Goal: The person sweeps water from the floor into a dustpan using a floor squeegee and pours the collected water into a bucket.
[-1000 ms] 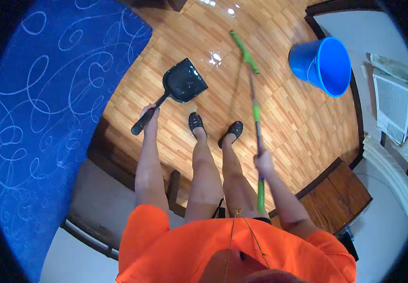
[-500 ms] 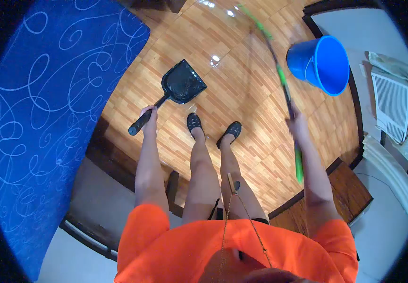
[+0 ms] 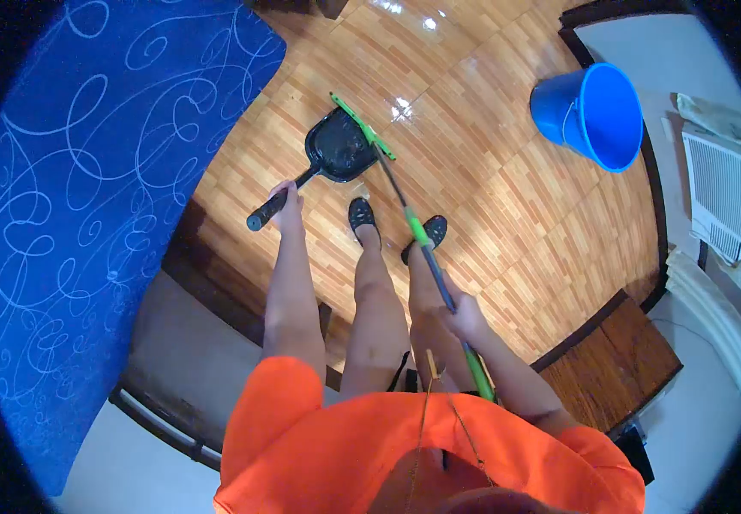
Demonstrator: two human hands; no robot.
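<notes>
I am gripping the dustpan (image 3: 339, 147) handle in my closed left hand (image 3: 285, 202), tilting it on the wooden floor (image 3: 507, 197) just ahead of my shoes. My right hand (image 3: 463, 315) is wrapped around the broom (image 3: 405, 206), its green head meeting the pan's mouth. Judging by this, gathering is nearly done; emptying is left.

Glossy black plastic dustpan (image 3: 336, 147) on a polished wood-block floor (image 3: 507, 206) with bright glare patches. Beside the dustpan, a blue cloth rug (image 3: 87, 188) — matt, pale swirl pattern. Right of it, a smooth blue plastic bucket (image 3: 589, 116).
</notes>
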